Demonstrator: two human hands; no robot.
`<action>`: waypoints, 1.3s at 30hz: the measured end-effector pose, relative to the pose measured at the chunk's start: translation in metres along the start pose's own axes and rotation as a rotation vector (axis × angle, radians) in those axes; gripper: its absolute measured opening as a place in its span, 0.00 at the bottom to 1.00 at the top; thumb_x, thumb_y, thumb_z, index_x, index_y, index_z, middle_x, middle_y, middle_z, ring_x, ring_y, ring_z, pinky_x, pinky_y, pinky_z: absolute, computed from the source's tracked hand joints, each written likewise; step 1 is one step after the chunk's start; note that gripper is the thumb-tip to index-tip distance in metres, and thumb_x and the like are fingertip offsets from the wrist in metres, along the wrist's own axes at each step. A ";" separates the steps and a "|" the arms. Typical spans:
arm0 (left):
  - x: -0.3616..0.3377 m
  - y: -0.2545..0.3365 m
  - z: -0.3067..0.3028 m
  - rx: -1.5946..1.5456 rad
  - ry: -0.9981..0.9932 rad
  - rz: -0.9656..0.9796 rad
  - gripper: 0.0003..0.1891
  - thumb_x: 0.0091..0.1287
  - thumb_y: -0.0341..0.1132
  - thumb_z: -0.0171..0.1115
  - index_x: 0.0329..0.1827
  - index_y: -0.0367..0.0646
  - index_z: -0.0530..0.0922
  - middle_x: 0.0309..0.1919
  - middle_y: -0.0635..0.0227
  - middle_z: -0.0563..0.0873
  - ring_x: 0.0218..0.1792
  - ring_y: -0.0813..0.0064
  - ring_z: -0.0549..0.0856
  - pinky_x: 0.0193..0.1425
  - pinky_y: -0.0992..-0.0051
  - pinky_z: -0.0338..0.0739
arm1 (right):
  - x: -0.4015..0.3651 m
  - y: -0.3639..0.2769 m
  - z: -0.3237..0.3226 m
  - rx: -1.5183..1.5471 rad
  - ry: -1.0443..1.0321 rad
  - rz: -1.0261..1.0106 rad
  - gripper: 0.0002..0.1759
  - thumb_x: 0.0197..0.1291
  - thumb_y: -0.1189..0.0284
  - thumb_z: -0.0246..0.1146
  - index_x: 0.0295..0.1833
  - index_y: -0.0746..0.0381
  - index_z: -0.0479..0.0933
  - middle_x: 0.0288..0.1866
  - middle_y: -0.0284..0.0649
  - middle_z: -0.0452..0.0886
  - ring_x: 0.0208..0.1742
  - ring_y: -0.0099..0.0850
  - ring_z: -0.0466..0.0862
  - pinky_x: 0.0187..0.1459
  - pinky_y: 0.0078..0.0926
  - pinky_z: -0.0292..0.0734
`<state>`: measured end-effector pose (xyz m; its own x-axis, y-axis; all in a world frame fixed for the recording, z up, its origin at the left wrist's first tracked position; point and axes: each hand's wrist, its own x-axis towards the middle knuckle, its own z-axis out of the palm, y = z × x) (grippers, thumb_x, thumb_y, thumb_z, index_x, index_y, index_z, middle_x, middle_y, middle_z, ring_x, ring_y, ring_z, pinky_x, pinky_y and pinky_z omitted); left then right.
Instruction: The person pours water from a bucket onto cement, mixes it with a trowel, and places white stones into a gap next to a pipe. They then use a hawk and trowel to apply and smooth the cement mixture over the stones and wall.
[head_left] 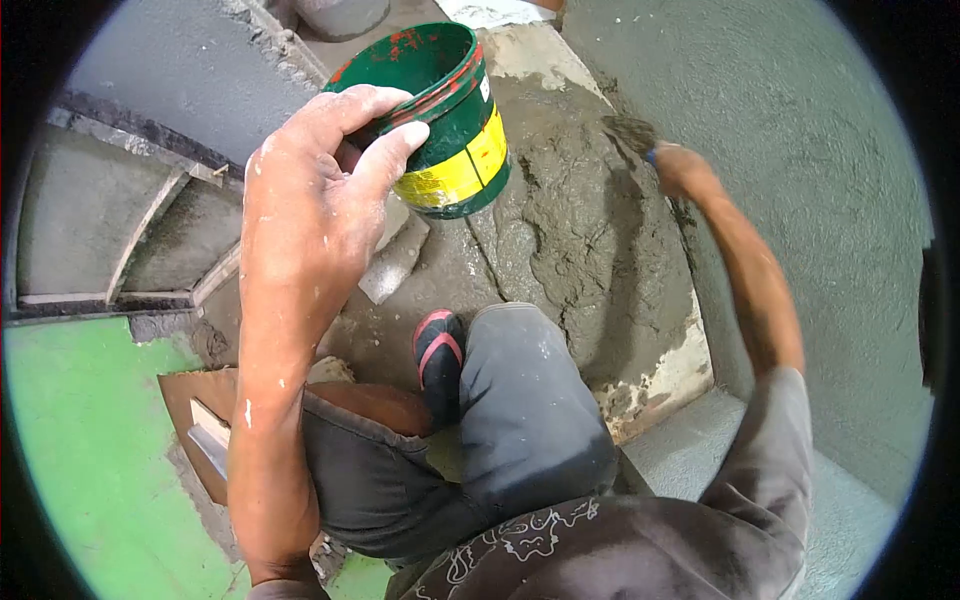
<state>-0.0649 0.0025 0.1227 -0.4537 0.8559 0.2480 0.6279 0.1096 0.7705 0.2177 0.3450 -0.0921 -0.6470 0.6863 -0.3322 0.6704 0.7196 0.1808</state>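
Left hand (340,170) pinching, thumb outside and fingers over the near rim of a green bucket; right hand (685,172) closed round the blue handle of a brush, finger detail too small to tell. Largest first: grey plastered surface (800,130) fills the area beyond the right hand, its long edge passing just beside the brush. Between the hands, rough wet mortar (590,240), room across it from bucket to brush; pale border (690,370) along its near right side. Green surface (90,420) nearer the body than the left hand, off to its left. Curved frame (145,235) left of the left hand, well apart. Bucket (440,120) held up, slightly tilted, mouth away from the body; yellow band, red smears at rim; bottom contents hidden. Pale block (395,260) below it, near. Brush (632,132) bristles at the mortar's far right edge. Sandal (440,350) between bucket and body.
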 end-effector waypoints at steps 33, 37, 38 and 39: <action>0.040 -0.181 0.083 0.010 0.025 0.198 0.09 0.61 0.28 0.66 0.42 0.35 0.82 0.32 0.57 0.82 0.30 0.61 0.81 0.37 0.69 0.75 | 0.023 0.037 0.087 0.046 -0.158 -0.298 0.21 0.54 0.69 0.65 0.49 0.70 0.71 0.30 0.60 0.79 0.33 0.56 0.81 0.37 0.50 0.75; 0.032 -0.181 0.082 0.060 -0.031 0.092 0.10 0.62 0.27 0.65 0.45 0.33 0.82 0.37 0.57 0.85 0.35 0.68 0.84 0.42 0.73 0.76 | -0.029 0.035 0.081 0.096 -0.013 -0.298 0.21 0.56 0.68 0.65 0.50 0.68 0.69 0.27 0.53 0.80 0.28 0.55 0.81 0.28 0.45 0.75; 0.031 -0.180 0.083 0.058 -0.033 0.096 0.10 0.62 0.27 0.65 0.45 0.33 0.82 0.37 0.57 0.85 0.35 0.68 0.84 0.42 0.73 0.76 | -0.045 0.031 0.080 0.089 -0.040 -0.242 0.22 0.57 0.68 0.66 0.51 0.68 0.68 0.28 0.52 0.80 0.28 0.54 0.81 0.28 0.44 0.76; 0.030 -0.178 0.084 0.054 -0.043 0.097 0.10 0.62 0.27 0.65 0.45 0.33 0.82 0.37 0.57 0.85 0.36 0.68 0.84 0.43 0.73 0.76 | -0.063 0.020 0.075 0.085 -0.075 -0.182 0.24 0.57 0.67 0.66 0.53 0.69 0.68 0.29 0.52 0.80 0.28 0.53 0.81 0.28 0.44 0.77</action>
<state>-0.1373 0.0515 -0.0569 -0.3623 0.8848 0.2930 0.7011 0.0515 0.7112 0.2998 0.3082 -0.1371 -0.7336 0.5336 -0.4209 0.5752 0.8173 0.0338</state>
